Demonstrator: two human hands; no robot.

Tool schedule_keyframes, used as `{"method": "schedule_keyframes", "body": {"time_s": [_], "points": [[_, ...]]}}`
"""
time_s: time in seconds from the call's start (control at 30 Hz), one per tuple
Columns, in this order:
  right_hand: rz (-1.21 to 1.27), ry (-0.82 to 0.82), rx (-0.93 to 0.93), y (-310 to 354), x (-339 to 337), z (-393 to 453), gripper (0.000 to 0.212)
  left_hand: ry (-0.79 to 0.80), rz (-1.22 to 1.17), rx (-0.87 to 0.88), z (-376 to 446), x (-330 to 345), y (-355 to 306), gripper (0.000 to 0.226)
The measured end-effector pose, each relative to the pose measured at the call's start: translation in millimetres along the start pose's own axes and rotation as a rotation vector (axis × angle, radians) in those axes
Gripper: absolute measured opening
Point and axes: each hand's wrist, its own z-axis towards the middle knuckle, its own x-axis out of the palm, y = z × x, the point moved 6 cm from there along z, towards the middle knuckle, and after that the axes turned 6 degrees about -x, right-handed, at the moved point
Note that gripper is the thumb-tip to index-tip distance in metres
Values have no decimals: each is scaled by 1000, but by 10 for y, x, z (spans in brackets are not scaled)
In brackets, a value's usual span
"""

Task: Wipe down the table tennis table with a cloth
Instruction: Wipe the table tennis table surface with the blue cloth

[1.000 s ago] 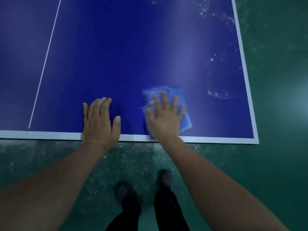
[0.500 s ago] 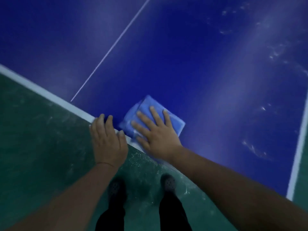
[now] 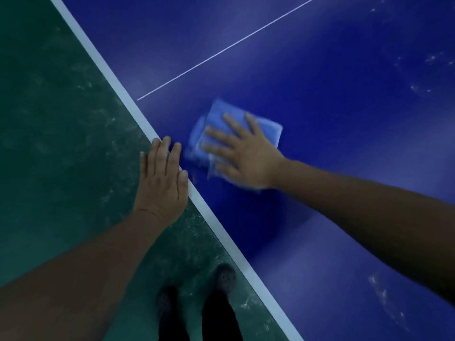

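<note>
- The table tennis table [image 3: 320, 82] filled the upper right of the view, a deep blue top running diagonally from upper left to lower right
- A broad white edge line [image 3: 118, 87] bordered the table along its near side, and a thin white centre line [image 3: 221, 49] crossed the blue surface, ending just short of that border
- Pale, speckled smears [image 3: 384, 299] lay on the blue at the lower right, and fainter ones [image 3: 433, 59] at the far upper right
- The floor [image 3: 49, 119] beside the table was dark green, mottled with lighter scuffs; the light was dim
- A folded blue cloth [image 3: 268, 130] lay flat on the table top, near the white edge line and close to where the centre line ended; its outline was blurred
- The right hand [image 3: 243, 156] lay palm down on the cloth, fingers straight and spread, pressing it to the surface
- The left hand [image 3: 162, 178] rested flat at the table's edge, fingers straight and close together, their tips over the white border, apart from the cloth
- Two dark perforated shoes [image 3: 225, 279] and dark trouser legs [image 3: 216, 321] showed on the floor at the bottom, close to the table's edge
</note>
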Motion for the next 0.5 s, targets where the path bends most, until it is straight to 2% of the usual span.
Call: {"method": "schedule_keyframes", "body": {"time_s": [0.07, 0.13, 0.17, 0.27, 0.33, 0.4, 0.5], "points": [[-5, 18, -236, 186, 72, -462, 55, -13, 15, -19, -14, -4, 9, 64], [-23, 52, -222, -89, 69, -745, 58, -48, 1, -84, -77, -22, 3, 64], [-28, 64, -119, -317, 55, -738, 61, -61, -17, -131, -123, -27, 7, 64], [55, 14, 346, -915, -76, -249, 61, -62, -102, -214, -330, -4, -55, 65], [107, 12, 477, -905, -118, 255, 58, -70, -190, -239, -471, 9, -126, 65], [63, 39, 363, -540, -76, 607, 58, -99, -262, -274, -550, 10, -175, 64], [27, 17, -41, 181, 28, 419, 59, -88, -369, -325, -585, 41, -154, 61]]}}
